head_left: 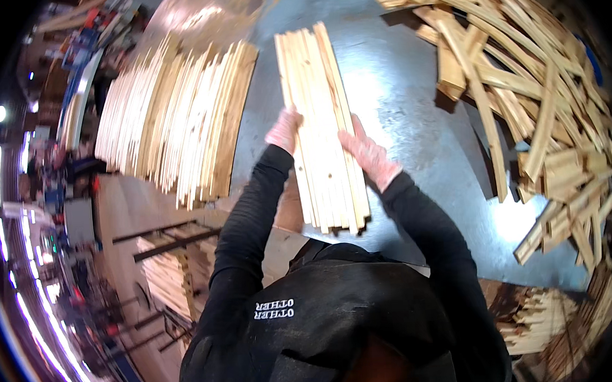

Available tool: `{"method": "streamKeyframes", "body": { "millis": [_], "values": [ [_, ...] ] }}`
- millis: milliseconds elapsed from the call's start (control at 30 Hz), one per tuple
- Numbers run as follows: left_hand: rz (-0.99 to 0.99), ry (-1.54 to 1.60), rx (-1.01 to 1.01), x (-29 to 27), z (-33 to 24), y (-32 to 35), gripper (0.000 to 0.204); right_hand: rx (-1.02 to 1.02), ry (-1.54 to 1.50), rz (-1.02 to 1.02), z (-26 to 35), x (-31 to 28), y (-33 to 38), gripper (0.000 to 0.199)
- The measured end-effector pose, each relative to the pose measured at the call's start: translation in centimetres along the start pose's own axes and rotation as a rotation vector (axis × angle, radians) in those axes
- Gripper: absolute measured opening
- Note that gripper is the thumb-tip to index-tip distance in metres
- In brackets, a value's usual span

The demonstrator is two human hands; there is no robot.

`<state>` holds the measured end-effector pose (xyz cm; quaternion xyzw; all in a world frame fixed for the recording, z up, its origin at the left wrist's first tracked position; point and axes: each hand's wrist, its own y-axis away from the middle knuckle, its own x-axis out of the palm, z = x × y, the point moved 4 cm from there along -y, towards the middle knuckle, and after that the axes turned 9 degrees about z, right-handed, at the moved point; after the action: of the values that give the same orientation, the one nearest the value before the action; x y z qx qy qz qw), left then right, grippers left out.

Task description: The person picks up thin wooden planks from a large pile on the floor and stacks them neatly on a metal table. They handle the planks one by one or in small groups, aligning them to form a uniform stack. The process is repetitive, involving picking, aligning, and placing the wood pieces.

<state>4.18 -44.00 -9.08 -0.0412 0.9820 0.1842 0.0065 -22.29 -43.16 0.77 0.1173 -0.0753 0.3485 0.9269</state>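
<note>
A bundle of pale wooden slats (320, 134) lies lengthwise in front of me, its ends slightly uneven. My left hand (285, 130), in a thin pinkish glove, presses round the bundle's left side. On the opposite side my right hand (372, 153), gloved alike, grips the edge with its thumb on top. The fingers under or behind the slats are partly hidden. To the left stands a long row of similar slats (175, 118), packed side by side on edge. Whether the bundle touches the tabletop I cannot tell.
The bluish metal table (415, 135) shines under the lights. A tangled heap of wooden offcuts and strips (516, 80) covers its right side. At lower left, a dark metal rack (176, 241) stands by stacked wood (168, 280). More slats (542, 320) lie below the table's right edge.
</note>
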Motion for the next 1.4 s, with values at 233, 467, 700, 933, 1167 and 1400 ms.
{"method": "streamKeyframes", "body": {
  "millis": [233,467,700,933,1167,1400],
  "values": [
    [-0.294,-0.254,-0.263,-1.9,6.1,5.9,0.055,0.218,0.457,0.049,-11.4,4.9,-1.7,0.108],
    [-0.537,-0.425,-0.072,-9.8,1.2,14.9,0.047,0.211,0.632,0.310,-12.1,11.8,-7.7,0.103],
    [-0.358,-1.286,0.379,-1.9,-4.4,17.9,0.051,0.105,0.706,0.759,-4.6,15.2,-11.8,0.050],
    [-0.108,-0.473,0.039,4.8,-4.9,7.9,0.046,0.029,1.546,-1.026,4.7,-18.5,5.2,0.076],
    [0.477,0.067,-0.172,28.3,-8.0,-13.5,0.054,0.470,1.066,-0.927,-1.5,-26.6,17.4,0.054],
    [0.557,0.239,-0.259,38.8,-10.2,-16.6,0.053,0.207,0.620,-1.019,6.2,-29.7,30.2,0.031]
  ]
}}
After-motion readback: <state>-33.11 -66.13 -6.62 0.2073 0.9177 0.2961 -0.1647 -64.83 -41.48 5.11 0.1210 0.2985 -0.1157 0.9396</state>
